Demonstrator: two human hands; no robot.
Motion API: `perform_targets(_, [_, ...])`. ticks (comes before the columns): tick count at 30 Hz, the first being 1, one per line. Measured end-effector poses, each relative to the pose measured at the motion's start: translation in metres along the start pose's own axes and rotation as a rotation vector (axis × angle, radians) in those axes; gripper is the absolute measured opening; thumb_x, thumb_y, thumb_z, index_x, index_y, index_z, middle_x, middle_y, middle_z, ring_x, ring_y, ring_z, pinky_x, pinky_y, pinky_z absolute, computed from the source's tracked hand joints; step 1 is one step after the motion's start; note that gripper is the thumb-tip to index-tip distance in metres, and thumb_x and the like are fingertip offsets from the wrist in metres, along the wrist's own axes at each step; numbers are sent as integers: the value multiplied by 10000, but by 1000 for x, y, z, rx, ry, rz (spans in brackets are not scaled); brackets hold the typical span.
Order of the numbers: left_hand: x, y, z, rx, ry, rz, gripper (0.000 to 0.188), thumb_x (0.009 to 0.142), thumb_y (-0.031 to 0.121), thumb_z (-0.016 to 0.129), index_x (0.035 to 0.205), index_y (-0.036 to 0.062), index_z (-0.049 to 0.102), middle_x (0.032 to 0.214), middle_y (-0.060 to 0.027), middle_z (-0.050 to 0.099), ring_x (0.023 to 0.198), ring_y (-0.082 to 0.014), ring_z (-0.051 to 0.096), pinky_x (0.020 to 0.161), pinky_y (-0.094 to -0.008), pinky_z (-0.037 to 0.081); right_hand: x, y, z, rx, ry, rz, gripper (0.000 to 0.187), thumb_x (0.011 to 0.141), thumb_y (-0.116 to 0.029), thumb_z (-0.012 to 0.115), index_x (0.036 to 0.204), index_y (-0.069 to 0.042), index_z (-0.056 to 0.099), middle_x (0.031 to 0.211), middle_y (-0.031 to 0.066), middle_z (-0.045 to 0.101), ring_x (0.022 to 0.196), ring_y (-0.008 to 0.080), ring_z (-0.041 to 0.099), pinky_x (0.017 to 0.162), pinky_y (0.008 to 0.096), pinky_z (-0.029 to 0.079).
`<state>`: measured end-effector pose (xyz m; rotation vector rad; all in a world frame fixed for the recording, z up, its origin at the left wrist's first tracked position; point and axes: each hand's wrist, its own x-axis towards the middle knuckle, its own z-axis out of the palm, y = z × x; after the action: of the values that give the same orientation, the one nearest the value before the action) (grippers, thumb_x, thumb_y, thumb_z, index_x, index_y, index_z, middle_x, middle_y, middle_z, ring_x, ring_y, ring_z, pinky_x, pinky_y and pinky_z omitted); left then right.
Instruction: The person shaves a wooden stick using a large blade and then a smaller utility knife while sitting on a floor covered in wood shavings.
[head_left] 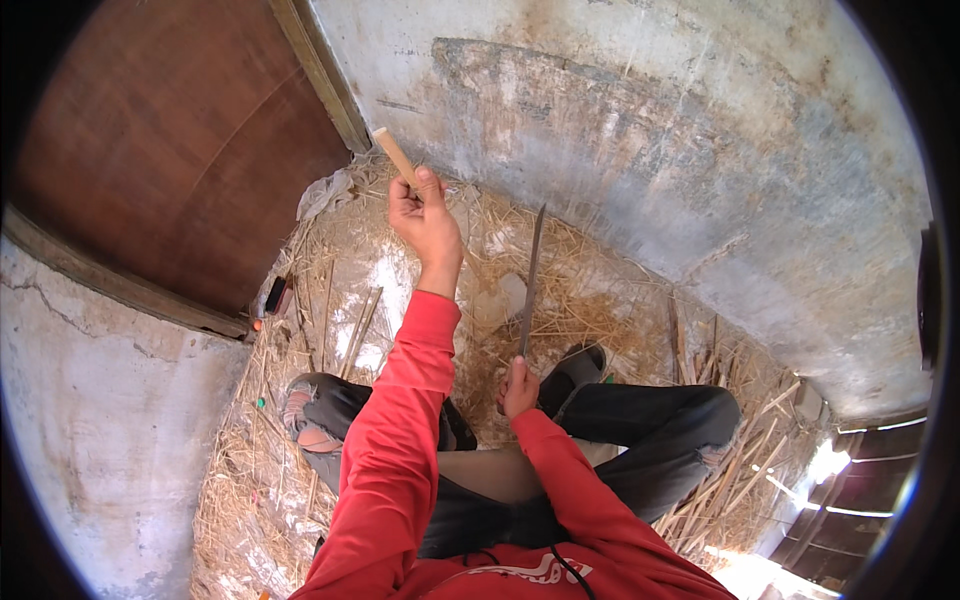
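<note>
Raised in front of me, my left hand [424, 215] is closed around a short, pale piece of split wood or bamboo [395, 153], which points up and to the left. Lower down near my crossed legs, my right hand [518, 387] grips the handle of a machete [533, 280]. Its long, dark blade stands upward, with the tip near the foot of the wall. The blade and the wood are apart. Most of the machete's handle is hidden by my fingers.
Straw and shavings cover the floor [590, 310]. Long sticks [745, 470] lie to my right, and a few strips [362, 330] to the left. A worn plaster wall [640, 150] rises ahead, and a brown door panel [180, 150] stands at the left. A small dark object [276, 294] sits by the door.
</note>
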<state>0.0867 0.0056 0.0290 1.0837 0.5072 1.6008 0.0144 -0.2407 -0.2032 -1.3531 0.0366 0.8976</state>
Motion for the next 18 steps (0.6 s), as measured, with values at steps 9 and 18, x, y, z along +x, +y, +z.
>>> perform_targets(9, [-3, 2, 3, 21, 85, 18, 219, 990, 232, 640, 922, 42, 556, 795, -3, 581, 724, -82, 556, 668, -231, 467, 6, -8, -5, 18, 91, 418, 623, 901, -700, 521, 742, -102, 448, 578, 11, 360, 419, 147, 354, 431, 312, 349])
perform_targets(18, [4, 2, -3, 37, 124, 13, 207, 991, 234, 639, 930, 56, 553, 797, 5, 577, 705, -72, 543, 649, -228, 458, 17, 12, -24, 27, 25, 362, 610, 935, -655, 516, 706, -97, 429, 541, 28, 369, 422, 150, 364, 414, 315, 340])
